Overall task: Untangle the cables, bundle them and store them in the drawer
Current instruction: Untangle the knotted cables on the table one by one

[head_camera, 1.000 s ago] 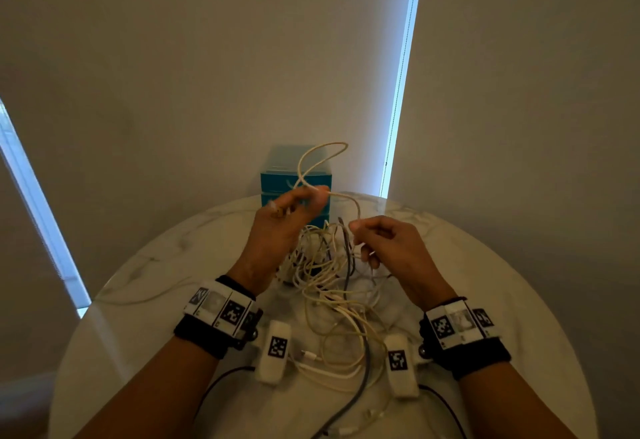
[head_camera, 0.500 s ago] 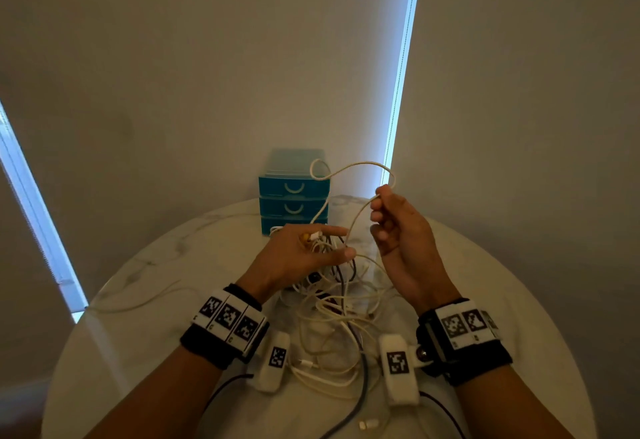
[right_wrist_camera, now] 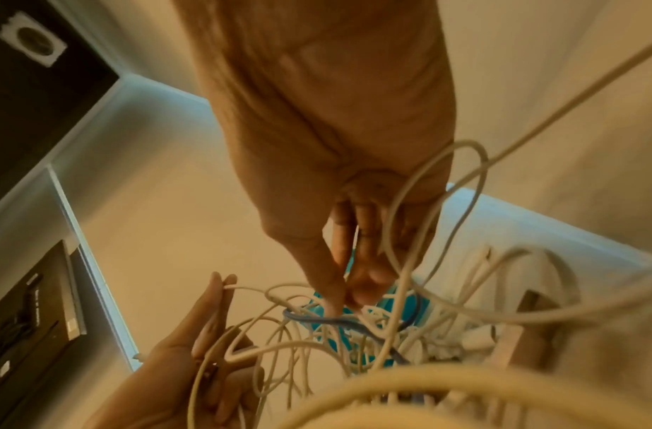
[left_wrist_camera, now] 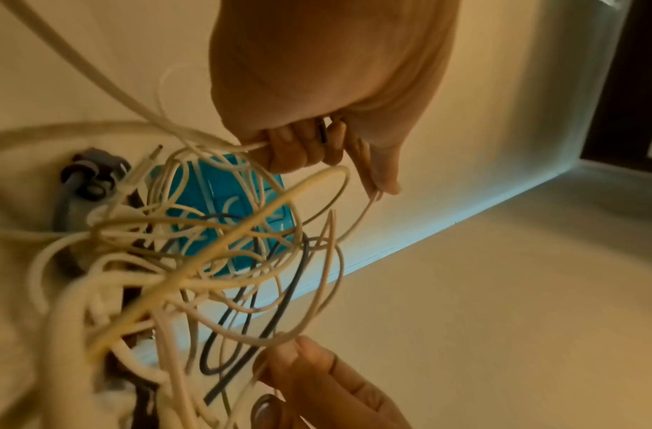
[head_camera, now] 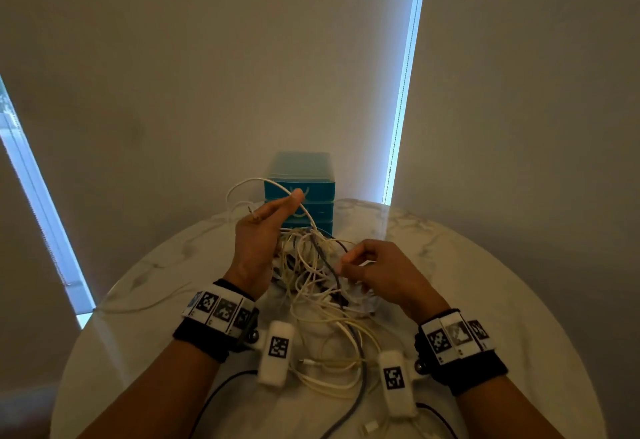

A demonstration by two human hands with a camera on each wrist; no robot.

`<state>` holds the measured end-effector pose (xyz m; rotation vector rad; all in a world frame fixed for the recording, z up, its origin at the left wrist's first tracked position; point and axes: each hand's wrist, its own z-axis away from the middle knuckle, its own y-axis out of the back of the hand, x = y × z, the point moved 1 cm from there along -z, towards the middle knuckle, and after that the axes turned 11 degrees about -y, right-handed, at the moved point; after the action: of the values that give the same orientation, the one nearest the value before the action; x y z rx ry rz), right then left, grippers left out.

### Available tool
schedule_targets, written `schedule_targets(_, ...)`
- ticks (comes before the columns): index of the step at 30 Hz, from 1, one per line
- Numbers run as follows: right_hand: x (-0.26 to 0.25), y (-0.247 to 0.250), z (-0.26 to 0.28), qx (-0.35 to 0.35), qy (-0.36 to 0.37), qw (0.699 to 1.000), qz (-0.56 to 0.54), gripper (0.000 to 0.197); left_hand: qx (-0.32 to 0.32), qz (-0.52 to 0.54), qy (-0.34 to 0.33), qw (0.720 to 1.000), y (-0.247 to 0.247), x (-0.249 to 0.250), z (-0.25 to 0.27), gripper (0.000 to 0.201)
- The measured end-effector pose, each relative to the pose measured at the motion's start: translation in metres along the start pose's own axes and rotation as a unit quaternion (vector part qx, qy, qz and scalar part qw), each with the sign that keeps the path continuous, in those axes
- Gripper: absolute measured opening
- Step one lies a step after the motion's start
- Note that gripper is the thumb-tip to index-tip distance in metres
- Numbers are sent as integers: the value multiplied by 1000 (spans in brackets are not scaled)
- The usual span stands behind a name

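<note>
Head view: on the round marble table (head_camera: 467, 265) lies a tangle of white and grey cables (head_camera: 322, 286), between the two hands. The left hand (head_camera: 258, 237) is raised, fingers curled round a white cable (head_camera: 242, 185) that loops up on the left of the drawer unit. The right hand (head_camera: 377, 272) pinches a thin strand at the tangle's right edge. At the far edge stands the blue three-drawer unit (head_camera: 311, 192), drawers closed; contents unseen.

My head camera looks forward and down over the table's near edge (head_camera: 519, 300). Each wrist camera sits close behind its own fingers, facing the far edge. All three share the cables (head_camera: 311, 265) (left_wrist_camera: 214, 255) (right_wrist_camera: 353, 333) and the drawers (head_camera: 299, 189) (left_wrist_camera: 221, 203) (right_wrist_camera: 390, 299).
</note>
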<state>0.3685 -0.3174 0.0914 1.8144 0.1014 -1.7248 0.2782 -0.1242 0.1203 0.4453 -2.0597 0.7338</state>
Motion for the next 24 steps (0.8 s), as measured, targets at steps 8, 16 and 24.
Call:
schedule_targets(8,-14,-2,6,-9,58,993,-101,20,-66,11,20,998,-9,2,5,27)
schedule_targets(16,-21,-12,12,13,122,986,-109,13,-203,-93,-68,972,-11,6,9,27)
schedule_targets(24,-22,-1,11,25,105,977,-185,19,-271,-203,-42,940,2,-2,0,41)
